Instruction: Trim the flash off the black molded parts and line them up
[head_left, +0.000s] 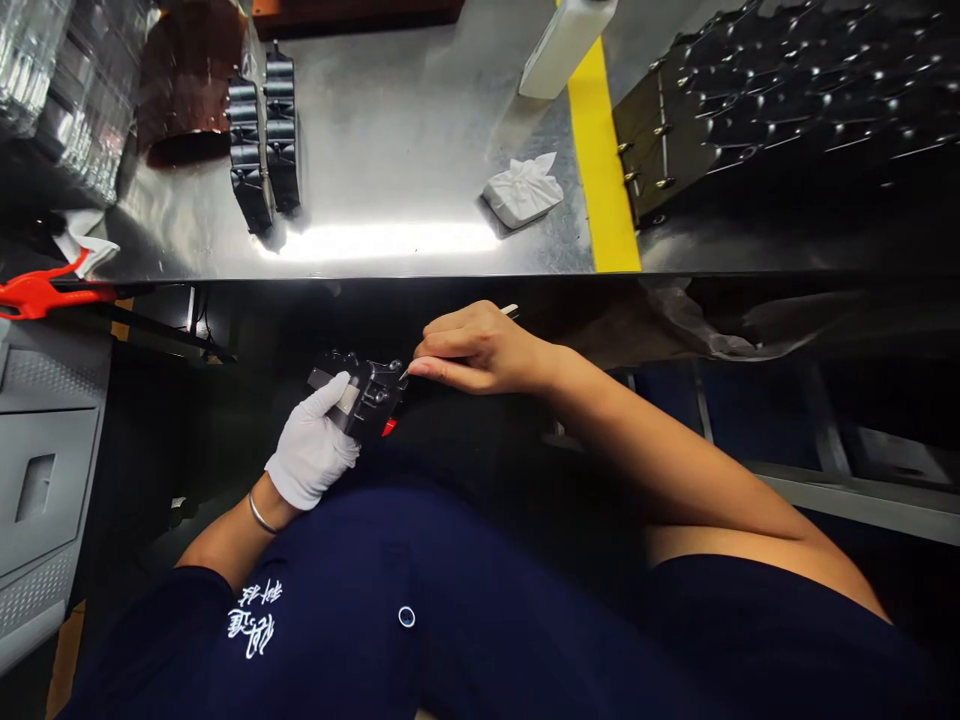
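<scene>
My left hand (311, 450), in a white glove, grips a black moulded part (371, 395) below the table's front edge. Its thumb lies over a light patch on the part. My bare right hand (476, 350) is closed in a pinch around a thin tool (510, 310), whose pale end sticks out behind the fingers. The tool's narrow tip meets the right end of the black part. A small red spot (389, 427) shows at the part's lower edge.
On the metal table (390, 130) stand two black ribbed parts (266, 140), a folded white wipe (525, 190) and a white bottle (566, 50). Many black parts (787, 100) fill the right, past yellow tape (604, 160). Red-handled pliers (45, 293) overhang the left edge above a grey crate (45, 450).
</scene>
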